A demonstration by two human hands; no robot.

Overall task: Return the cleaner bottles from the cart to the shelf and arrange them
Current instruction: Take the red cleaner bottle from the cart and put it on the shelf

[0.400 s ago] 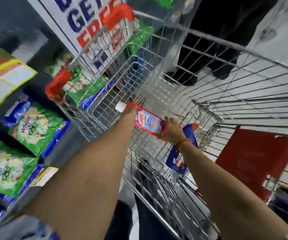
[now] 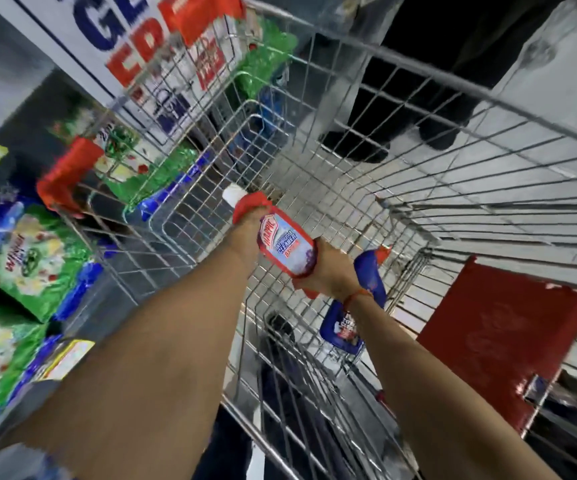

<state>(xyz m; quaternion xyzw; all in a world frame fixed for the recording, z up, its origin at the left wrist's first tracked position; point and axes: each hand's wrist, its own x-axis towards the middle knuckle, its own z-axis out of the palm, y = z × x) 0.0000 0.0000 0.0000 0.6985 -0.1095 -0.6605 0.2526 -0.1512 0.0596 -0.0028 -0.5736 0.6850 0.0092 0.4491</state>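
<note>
- Both arms of the person reach down into the wire cart (image 2: 418,188); a red cleaner bottle (image 2: 285,245) is held between the two hands, lifted clear of the cart floor and lying tilted, white cap (image 2: 233,195) toward the far left.
- Left hand (image 2: 247,237): at the neck end of the red cleaner bottle, largely hidden behind it. It appears to grasp the neck, but how its fingers close cannot be told.
- Right hand (image 2: 332,271): fingers (image 2: 321,249) clenched around the base of the red bottle, the wrist carrying a thin red thread.
- A blue cleaner bottle (image 2: 368,275) stands inside the near right corner of the cart, just behind the right hand; whether the hand touches it cannot be told.
- The shelf (image 2: 82,313) lies to the left, stocked with green detergent packs (image 2: 34,261); no cleaner bottles are visible on it.
- Handling, as a judgement: the bottle is rigid moulded plastic and probably liquid-filled, so moderately heavy toward the base. Its glossy label may slip in the palm.
- Best hold: one hand around the narrow waist below the neck, the other under the base; the cap is a poor grip, since it could twist loose.
</note>
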